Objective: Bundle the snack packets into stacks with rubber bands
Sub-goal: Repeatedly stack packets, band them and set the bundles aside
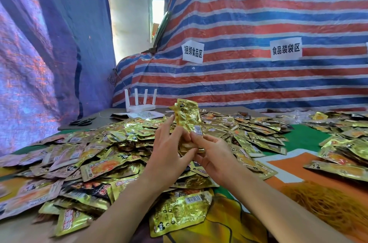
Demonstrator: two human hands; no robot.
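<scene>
glinting crinkled gold packet stack (188, 121), upright

Router (139, 103) behind packet heap (95, 155)

Back and right: striped tarp (258, 23), red, blue and white, draped over bulky shapes. One paper sign (192, 51) and a second paper sign (286, 49) are fixed to it.
Left: blue tarp (49, 33), hung like a curtain.
Between: white wall (129, 3), small window (158, 8), daylight admitted.
Table (107, 117): partly covered by green cloth (304, 137).
</scene>
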